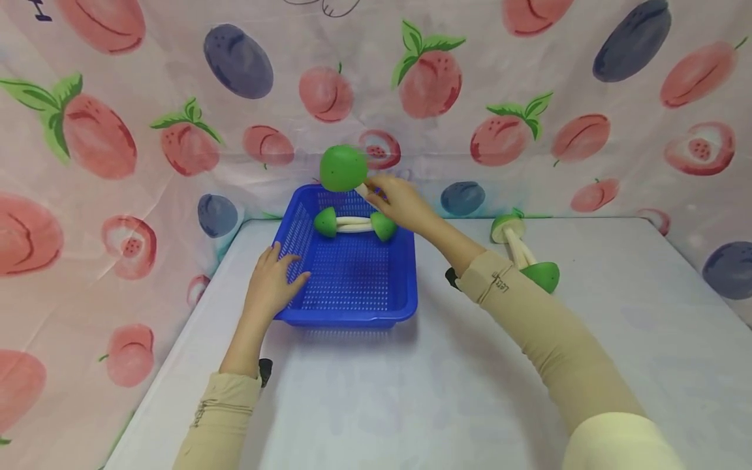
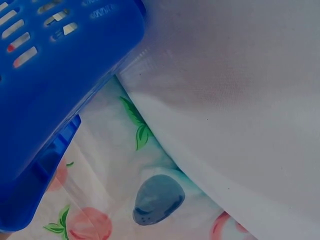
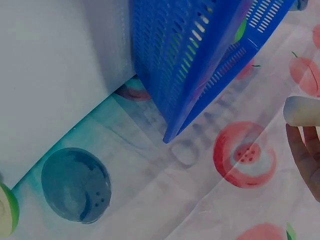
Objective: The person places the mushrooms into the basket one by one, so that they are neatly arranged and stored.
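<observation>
My right hand (image 1: 399,201) pinches the white stem of a green-capped toy mushroom (image 1: 343,168) above the far end of a blue plastic basket (image 1: 346,319). In the right wrist view, its stem end (image 3: 302,111) shows beside the fingers (image 3: 302,155). My left hand (image 1: 271,282) rests at the basket's left rim, fingers spread and thumb over the inside. Two more toy mushrooms lie in the basket's far part, stems side by side, one cap (image 1: 325,222) to the left and the other (image 1: 384,226) to the right.
On the white table (image 1: 617,352), right of the basket, two further toy mushrooms lie with stems together, a far cap (image 1: 506,227) and a near cap (image 1: 542,276). A fruit-print cloth (image 1: 364,85) hangs behind the table and along its left side.
</observation>
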The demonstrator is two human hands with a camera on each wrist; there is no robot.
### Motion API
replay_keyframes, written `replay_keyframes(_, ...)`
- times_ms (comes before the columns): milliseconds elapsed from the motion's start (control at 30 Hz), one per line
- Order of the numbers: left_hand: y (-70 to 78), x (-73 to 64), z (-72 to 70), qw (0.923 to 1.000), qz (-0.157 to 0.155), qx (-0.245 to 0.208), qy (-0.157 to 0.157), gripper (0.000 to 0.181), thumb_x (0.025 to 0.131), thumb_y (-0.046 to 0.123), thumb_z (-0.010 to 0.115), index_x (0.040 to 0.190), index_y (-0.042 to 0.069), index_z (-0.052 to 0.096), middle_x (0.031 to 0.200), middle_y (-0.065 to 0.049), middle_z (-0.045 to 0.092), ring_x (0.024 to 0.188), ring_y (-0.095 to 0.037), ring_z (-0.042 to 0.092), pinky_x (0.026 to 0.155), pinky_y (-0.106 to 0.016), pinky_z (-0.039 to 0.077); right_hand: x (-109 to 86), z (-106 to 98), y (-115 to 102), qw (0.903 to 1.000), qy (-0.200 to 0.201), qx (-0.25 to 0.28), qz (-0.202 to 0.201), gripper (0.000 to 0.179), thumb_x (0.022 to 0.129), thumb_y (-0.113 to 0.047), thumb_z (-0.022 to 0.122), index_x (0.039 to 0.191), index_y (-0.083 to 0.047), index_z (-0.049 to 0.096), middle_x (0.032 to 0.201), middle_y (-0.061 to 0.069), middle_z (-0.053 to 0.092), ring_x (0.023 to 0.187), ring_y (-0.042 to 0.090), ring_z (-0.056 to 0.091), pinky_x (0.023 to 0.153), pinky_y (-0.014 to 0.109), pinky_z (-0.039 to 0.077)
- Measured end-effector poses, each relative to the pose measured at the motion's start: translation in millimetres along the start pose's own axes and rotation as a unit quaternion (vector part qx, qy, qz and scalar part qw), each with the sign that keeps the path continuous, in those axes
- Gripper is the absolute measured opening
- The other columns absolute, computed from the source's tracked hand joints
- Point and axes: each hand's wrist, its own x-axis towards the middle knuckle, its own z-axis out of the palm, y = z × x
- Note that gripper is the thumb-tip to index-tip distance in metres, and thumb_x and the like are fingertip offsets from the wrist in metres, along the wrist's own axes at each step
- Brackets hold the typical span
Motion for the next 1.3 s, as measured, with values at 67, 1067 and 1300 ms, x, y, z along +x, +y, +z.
replay_keyframes(67, -0.8, 0.2, 0.0, 1.0, 0.001, -0.001, 0.002, 0.048, 0.09, 0.031, 0.061, 0.125, -0.001, 0.056, 0.148, -0.033, 0.027, 0.14, -0.048, 0.02, 0.113, -0.06, 0.02, 6.5, 2, -2, 0.9999, -0.015, -0.005, -0.005, 0.031, 0.097, -0.012, 0.051, 0.124, 0.003, 0.056, 0.119, 0.018, 0.063, 0.107, 0.03, 0.06, 0.094, 0.039, 0.049)
replay_keyframes(1067, -3.8, 1.8, 1.7, 0.9998, 0.008, 0.003, 0.017, 0.047, 0.089, 0.031, 0.063, 0.123, -0.001, 0.059, 0.147, -0.033, 0.029, 0.139, -0.047, 0.023, 0.114, -0.057, 0.022, 55.5, 53, -9, 0.997, -0.03, 0.062, 0.035, 0.026, 0.096, -0.009, 0.051, 0.118, 0.001, 0.062, 0.112, 0.015, 0.066, 0.098, 0.027, 0.063, 0.087, 0.036, 0.051)
replay_keyframes(1300, -4.5, 1.3, 2.7, 0.9999, 0.006, 0.004, 0.015, 0.047, 0.089, 0.032, 0.063, 0.123, 0.0, 0.059, 0.147, -0.032, 0.03, 0.139, -0.046, 0.024, 0.114, -0.057, 0.023, 57.2, 71, -9, 0.9963, -0.058, 0.037, 0.052, 0.028, 0.096, -0.011, 0.051, 0.121, -0.002, 0.061, 0.116, 0.014, 0.066, 0.103, 0.026, 0.063, 0.091, 0.037, 0.051)
